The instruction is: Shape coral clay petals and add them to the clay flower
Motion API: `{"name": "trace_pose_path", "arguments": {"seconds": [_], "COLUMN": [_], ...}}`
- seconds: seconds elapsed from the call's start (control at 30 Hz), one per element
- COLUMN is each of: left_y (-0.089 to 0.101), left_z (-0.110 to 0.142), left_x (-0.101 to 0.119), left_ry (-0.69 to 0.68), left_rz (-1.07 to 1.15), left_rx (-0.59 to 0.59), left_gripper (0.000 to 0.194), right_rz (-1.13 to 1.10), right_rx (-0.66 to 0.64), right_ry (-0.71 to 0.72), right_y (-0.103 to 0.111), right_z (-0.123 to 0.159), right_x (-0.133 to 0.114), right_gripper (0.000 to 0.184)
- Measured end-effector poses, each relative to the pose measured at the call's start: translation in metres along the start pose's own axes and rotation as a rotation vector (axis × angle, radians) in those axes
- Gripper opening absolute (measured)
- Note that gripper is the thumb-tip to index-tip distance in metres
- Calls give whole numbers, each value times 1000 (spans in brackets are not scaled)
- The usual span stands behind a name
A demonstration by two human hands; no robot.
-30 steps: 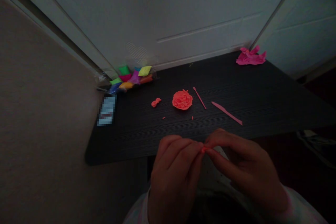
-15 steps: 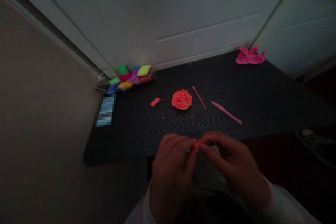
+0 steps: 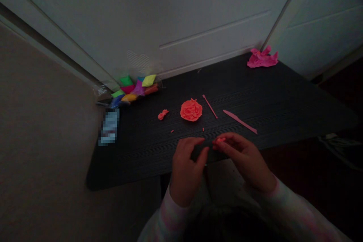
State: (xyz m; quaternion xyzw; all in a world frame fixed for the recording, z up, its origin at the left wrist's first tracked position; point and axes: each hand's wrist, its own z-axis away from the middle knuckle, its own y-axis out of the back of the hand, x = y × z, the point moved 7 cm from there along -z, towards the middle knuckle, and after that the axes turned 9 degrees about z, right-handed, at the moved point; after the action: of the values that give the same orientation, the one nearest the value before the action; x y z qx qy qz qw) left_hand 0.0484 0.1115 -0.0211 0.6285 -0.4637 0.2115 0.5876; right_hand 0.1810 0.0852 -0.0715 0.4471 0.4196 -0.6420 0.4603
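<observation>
My right hand pinches a small orange clay piece at the near edge of the dark table. My left hand sits just left of it, fingers curled, a small gap from the piece; I see nothing in it. Beyond the hands lies an orange clay flower, with a small orange lump to its left. Two pink modelling tools lie right of the flower: a thin stick and a flat knife.
A clear bag of coloured clay packets sits at the table's far left corner. A crumpled pink wrapper lies at the far right by the white door. Tiny orange crumbs dot the table. A beige wall stands left.
Both hands moved forward and up onto the table's edge. The left hand came off the clay piece, which stays in the right fingers. The view tilted down slightly.
</observation>
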Motion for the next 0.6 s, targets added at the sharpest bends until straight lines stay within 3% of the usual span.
{"name": "trace_pose_path", "arguments": {"seconds": [0.13,0.3,0.6], "left_y": [-15,-32,-30], "left_z": [-22,-38,-43], "left_x": [-20,-24,-20], "left_ry": [79,89,158], "left_rz": [-147,-208,-119], "left_rx": [-26,-44,-99], "left_gripper": [11,18,13], "right_rz": [56,82,-11], "right_rx": [97,45,9], "right_ry": [39,74,55], "right_y": [21,22,21], "right_z": [-8,-11,-12], "right_x": [-1,-2,-2], "right_gripper": [18,14,14]}}
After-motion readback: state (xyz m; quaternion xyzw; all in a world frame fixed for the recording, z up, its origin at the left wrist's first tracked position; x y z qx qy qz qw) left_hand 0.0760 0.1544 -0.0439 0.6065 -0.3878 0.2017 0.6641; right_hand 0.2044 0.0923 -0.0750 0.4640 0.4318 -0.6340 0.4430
